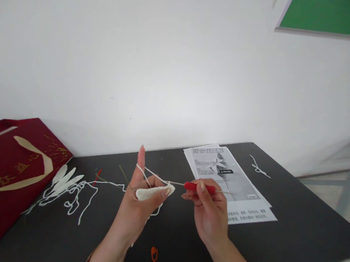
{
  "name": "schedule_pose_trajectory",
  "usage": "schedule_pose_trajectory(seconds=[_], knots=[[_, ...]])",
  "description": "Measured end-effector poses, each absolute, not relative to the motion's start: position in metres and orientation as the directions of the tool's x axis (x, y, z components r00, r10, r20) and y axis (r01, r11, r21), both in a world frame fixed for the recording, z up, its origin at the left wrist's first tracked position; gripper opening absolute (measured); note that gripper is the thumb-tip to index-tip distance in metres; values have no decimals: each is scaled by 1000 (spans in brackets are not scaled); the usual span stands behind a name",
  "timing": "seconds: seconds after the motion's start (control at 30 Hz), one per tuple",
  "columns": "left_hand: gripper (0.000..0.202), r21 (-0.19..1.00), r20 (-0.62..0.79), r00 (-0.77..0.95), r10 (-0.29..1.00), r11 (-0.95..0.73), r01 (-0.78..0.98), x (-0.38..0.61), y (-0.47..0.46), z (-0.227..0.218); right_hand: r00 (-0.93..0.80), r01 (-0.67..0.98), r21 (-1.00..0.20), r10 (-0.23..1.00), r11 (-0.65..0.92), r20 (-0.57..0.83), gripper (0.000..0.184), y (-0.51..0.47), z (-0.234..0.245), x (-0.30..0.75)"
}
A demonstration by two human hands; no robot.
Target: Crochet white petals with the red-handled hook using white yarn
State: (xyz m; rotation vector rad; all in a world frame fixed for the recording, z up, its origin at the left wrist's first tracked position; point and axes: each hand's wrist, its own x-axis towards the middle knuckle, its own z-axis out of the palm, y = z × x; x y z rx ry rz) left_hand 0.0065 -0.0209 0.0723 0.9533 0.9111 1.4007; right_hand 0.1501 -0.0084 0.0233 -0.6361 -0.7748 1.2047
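Note:
My left hand pinches a small white crocheted piece between thumb and fingers, with the index finger raised and white yarn looped over it. My right hand is closed on a crochet hook with a red handle. The hook's metal tip points left into the end of the white piece. Both hands hover over the black table.
Loose white yarn and finished white petals lie at the left beside a dark red bag. Printed instruction sheets sit behind my right hand. An orange stitch marker lies near the front edge. A yarn scrap lies at right.

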Motion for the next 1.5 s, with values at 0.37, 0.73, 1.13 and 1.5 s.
schedule_pose_trajectory(seconds=[0.37, 0.73, 1.13, 1.5], knots=[[102, 899, 22, 20, 1000, -11, -438, 2, -21, 75, 64, -669, -738, 996, 89, 62, 11, -11, 25, 146], [101, 879, 39, 38, 999, -16, -477, 1, -21, 71, 167, -285, -801, 850, 526, 499, 15, -23, 15, 148], [107, 886, -47, 204, 978, 135, -443, -10, -22, 76, -115, -667, -744, 980, 44, 161, 14, 4, 35, 165], [105, 930, -35, 212, 977, 109, -350, -10, -24, 74, -151, -448, -856, 921, 259, 358, 14, 14, 54, 188]])
